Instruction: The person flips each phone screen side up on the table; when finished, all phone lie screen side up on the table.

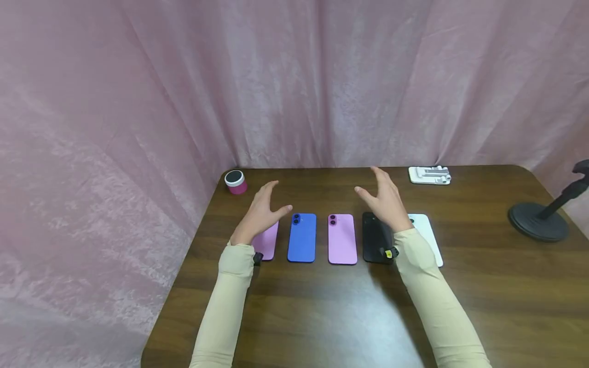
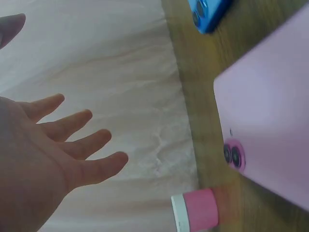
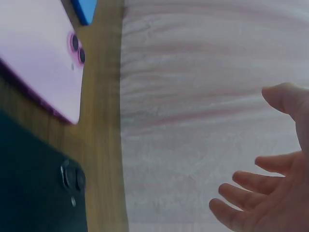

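A person's left hand [image 1: 259,214] is raised over a lilac smartphone [image 1: 267,243] with rounded corners, hiding its upper left part and camera in the head view. The left wrist view shows that phone's two-lens camera, but the frame edge cuts off the rest. The right hand [image 1: 386,203] is raised over a black smartphone [image 1: 375,240], its wrist and pale-yellow sleeve [image 1: 437,306] covering the right side. On both hands the fingers are extended and spread, thumbs held away; each wrist view crops its palm, and the left one keeps only the thumb's tip.

Between these two phones lie a blue smartphone [image 1: 302,238] and a pinkish-lilac smartphone [image 1: 342,239], both fully visible from above. A white smartphone [image 1: 424,232] ends the row at right, its left edge behind the sleeve. All five lie camera side up on the brown wooden desk [image 1: 299,306]; any brand marks on their backs are too faint to read.

At the back stand a pink jar with a white rim and dark top [image 1: 236,183] and, lying flat, a white folded bracket [image 1: 430,175], its details unclear. A black round-based stand [image 1: 538,221] runs out of frame at right.
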`<state>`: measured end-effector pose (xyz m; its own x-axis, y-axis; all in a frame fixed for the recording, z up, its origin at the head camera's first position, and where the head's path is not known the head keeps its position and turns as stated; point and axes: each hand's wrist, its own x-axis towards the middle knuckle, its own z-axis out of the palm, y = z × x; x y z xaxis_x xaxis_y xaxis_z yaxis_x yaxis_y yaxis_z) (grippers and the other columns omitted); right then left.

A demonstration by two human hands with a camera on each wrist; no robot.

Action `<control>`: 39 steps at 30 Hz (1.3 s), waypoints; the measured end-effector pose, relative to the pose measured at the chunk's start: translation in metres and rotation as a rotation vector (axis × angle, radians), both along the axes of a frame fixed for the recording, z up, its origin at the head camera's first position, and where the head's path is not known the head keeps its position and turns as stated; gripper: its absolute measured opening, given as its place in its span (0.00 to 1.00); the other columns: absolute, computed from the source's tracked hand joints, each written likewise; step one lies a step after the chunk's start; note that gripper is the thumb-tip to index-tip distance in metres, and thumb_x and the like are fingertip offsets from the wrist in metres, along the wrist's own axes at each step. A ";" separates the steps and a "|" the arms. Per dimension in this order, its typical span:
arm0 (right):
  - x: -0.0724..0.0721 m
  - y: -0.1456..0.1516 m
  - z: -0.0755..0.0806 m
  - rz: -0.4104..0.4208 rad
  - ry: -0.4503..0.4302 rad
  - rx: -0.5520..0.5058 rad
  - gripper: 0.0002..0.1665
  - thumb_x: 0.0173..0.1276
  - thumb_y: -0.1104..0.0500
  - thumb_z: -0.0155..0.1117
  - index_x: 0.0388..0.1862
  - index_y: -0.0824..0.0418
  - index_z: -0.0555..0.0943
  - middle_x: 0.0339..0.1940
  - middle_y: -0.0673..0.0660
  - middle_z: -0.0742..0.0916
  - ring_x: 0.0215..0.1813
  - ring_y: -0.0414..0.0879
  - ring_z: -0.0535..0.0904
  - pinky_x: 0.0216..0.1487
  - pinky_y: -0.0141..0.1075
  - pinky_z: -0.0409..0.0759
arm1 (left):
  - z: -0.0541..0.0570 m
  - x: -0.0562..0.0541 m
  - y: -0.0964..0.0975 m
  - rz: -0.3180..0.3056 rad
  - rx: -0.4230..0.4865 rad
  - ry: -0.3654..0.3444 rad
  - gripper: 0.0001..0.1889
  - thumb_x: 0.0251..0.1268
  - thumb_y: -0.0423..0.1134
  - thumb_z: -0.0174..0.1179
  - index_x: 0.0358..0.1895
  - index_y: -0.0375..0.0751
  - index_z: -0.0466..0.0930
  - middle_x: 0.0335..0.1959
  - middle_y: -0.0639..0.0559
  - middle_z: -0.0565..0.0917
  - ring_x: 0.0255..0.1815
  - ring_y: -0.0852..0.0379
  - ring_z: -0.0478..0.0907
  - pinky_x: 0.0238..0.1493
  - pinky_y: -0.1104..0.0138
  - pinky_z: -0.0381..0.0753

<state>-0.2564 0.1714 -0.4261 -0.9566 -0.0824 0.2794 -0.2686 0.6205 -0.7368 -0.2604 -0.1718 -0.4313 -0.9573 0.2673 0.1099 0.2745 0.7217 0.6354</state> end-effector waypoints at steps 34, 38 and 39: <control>-0.020 -0.095 -0.015 0.166 -0.103 -0.100 0.48 0.69 0.54 0.67 0.80 0.65 0.54 0.75 0.68 0.67 0.75 0.63 0.63 0.71 0.56 0.64 | -0.017 0.026 -0.055 0.105 0.099 -0.013 0.41 0.67 0.47 0.66 0.77 0.36 0.57 0.74 0.36 0.65 0.76 0.39 0.59 0.72 0.44 0.58; -0.020 -0.108 -0.018 0.198 -0.124 -0.108 0.48 0.69 0.55 0.68 0.80 0.63 0.54 0.75 0.67 0.67 0.72 0.63 0.66 0.69 0.57 0.67 | -0.021 0.032 -0.063 0.120 0.124 -0.001 0.40 0.66 0.43 0.68 0.75 0.34 0.59 0.72 0.34 0.67 0.74 0.37 0.62 0.70 0.44 0.62; -0.021 -0.111 -0.019 0.207 -0.126 -0.110 0.48 0.69 0.55 0.68 0.80 0.63 0.54 0.75 0.67 0.67 0.72 0.64 0.66 0.68 0.57 0.67 | -0.022 0.034 -0.065 0.125 0.131 -0.003 0.40 0.65 0.43 0.68 0.75 0.34 0.59 0.72 0.33 0.68 0.74 0.37 0.62 0.70 0.44 0.63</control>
<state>-0.2769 0.0606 -0.4453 -0.9502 -0.2560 0.1775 -0.2838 0.4760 -0.8324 -0.2263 -0.2367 -0.4531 -0.9826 0.1300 0.1327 0.1856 0.6609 0.7272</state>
